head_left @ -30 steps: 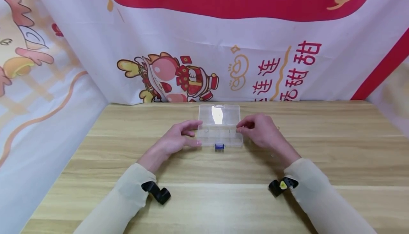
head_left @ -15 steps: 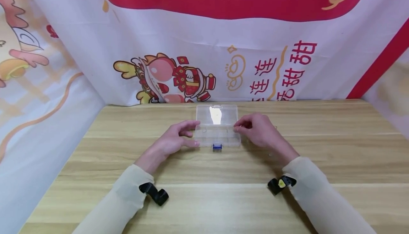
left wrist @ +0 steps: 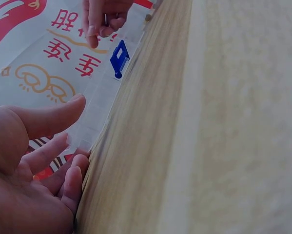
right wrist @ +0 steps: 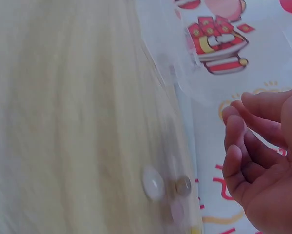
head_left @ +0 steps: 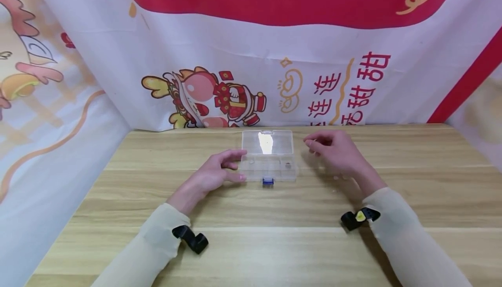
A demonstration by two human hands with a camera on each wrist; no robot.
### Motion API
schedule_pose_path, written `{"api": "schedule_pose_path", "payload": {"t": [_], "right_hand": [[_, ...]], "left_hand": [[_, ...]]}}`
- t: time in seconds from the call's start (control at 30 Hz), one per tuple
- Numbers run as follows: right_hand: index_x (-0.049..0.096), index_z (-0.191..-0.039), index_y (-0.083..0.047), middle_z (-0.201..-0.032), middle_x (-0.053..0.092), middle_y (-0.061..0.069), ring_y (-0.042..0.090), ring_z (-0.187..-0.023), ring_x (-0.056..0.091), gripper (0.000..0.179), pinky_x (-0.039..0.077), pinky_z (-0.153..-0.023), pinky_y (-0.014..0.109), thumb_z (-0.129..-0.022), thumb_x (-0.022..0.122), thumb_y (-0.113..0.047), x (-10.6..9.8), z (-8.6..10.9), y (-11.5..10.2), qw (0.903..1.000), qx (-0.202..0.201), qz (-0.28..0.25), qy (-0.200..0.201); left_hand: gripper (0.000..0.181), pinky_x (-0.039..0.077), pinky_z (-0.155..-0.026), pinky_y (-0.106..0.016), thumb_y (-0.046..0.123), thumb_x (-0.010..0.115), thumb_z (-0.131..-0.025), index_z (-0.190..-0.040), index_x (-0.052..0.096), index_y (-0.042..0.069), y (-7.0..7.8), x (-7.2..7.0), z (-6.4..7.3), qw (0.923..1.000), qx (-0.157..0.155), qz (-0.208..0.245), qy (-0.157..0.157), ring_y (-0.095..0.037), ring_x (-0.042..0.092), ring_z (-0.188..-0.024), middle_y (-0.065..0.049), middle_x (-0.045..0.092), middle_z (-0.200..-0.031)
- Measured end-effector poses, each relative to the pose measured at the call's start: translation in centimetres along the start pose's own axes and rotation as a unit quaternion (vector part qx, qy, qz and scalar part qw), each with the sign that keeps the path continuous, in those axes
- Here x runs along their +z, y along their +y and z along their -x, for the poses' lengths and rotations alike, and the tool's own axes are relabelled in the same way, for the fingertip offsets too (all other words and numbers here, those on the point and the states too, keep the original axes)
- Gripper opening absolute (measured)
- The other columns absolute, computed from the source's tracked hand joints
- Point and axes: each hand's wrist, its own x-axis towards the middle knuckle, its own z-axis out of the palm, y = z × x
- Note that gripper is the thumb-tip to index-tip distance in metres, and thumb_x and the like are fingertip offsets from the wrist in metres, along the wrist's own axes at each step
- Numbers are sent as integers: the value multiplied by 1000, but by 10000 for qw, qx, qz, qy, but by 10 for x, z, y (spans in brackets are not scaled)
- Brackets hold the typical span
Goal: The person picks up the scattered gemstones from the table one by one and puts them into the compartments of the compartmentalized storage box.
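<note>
A clear plastic compartment box (head_left: 268, 171) with a blue latch (head_left: 268, 181) lies with its transparent lid (head_left: 251, 142) raised at the back. My left hand (head_left: 219, 171) rests at the box's left end, thumb by the front corner and index finger by the lid hinge, fingers loosely extended. A small brownish stone (head_left: 288, 165) sits in a right-hand compartment. Off to the right of the box, my right hand (head_left: 331, 147) hovers with fingers loosely bent; nothing shows between the fingertips in the right wrist view.
Small smooth stones lie on the wooden table (head_left: 251, 252) below my right hand: a white one (right wrist: 153, 184), a brown one (right wrist: 183, 185) and a pink one (right wrist: 177, 211). A printed cloth (head_left: 219, 38) hangs along the table's back edge.
My right hand has left the box's right side and moved right and away from me. The brownish stone now shows in the right compartment. My left hand stays at the box.
</note>
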Motion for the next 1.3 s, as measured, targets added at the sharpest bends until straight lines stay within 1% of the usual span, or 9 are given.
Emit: {"api": "schedule_pose_path", "payload": {"t": [0.13,0.3,0.4,0.53,0.63,0.9,1.03,1.17,1.3], "right_hand": [[73,-130,-15,-112,71,11,26,-100,63,33,54,-80,33,-108,62,-37,-10,0,7,9997,46,-7,235],[72,-131,-11,-115,70,14,23,-99,61,33,52,-77,29,-108,61,-32,-21,-1,18,9986,130,-1,504],[72,-131,-9,-115,69,14,20,-97,60,32,52,-76,26,-107,62,-28,-28,-2,26,9985,212,3,514],[70,-133,-6,-116,69,15,18,-95,61,32,52,-77,28,-105,65,-22,-38,-3,39,9995,204,66,247],[69,-135,-4,-118,69,16,19,-96,62,35,53,-78,30,-104,67,-21,-45,-3,48,9997,234,109,-28],[67,-139,-11,-119,69,12,25,-101,61,41,52,-80,30,-104,69,-32,-58,1,63,9956,659,382,-540],[68,-138,-13,-117,68,10,26,-102,58,45,51,-82,30,-100,73,-37,-59,2,68,9932,765,548,-685],[69,-135,-13,-115,64,10,25,-102,54,47,48,-82,31,-97,77,-38,-58,3,71,9930,689,635,-726],[71,-131,-10,-115,64,9,23,-102,52,44,45,-82,31,-96,79,-35,-58,2,75,9936,582,630,-740]], "left_hand": [[70,44,-111,-42,12,85,-89,-151,58,31,0,0,1,10000,0,5,16,-27,50,-131,1,58,-150],[71,44,-110,-41,11,84,-89,-152,57,29,1,0,1,10000,6,15,15,-26,50,-131,0,58,-150],[72,44,-111,-42,10,85,-88,-152,57,29,1,0,1,10000,22,14,16,-26,51,-130,1,58,-150],[71,44,-111,-42,10,85,-88,-151,58,30,0,0,0,10000,35,5,28,-26,51,-130,1,59,-149],[71,44,-111,-42,11,85,-88,-151,58,31,0,0,0,10000,25,14,30,-26,51,-130,1,59,-149],[70,44,-112,-43,12,86,-88,-150,59,32,-1,0,0,10000,8,58,26,-26,51,-131,1,58,-150],[70,44,-112,-43,13,86,-88,-149,59,32,-2,0,-1,10000,7,55,23,-26,51,-131,2,59,-150],[69,44,-112,-43,13,86,-88,-149,60,32,-3,0,-2,10000,16,59,19,-26,51,-132,1,59,-150],[68,44,-112,-44,14,86,-88,-149,60,33,-3,0,-2,10000,4,23,41,-26,51,-132,2,59,-150]]}}
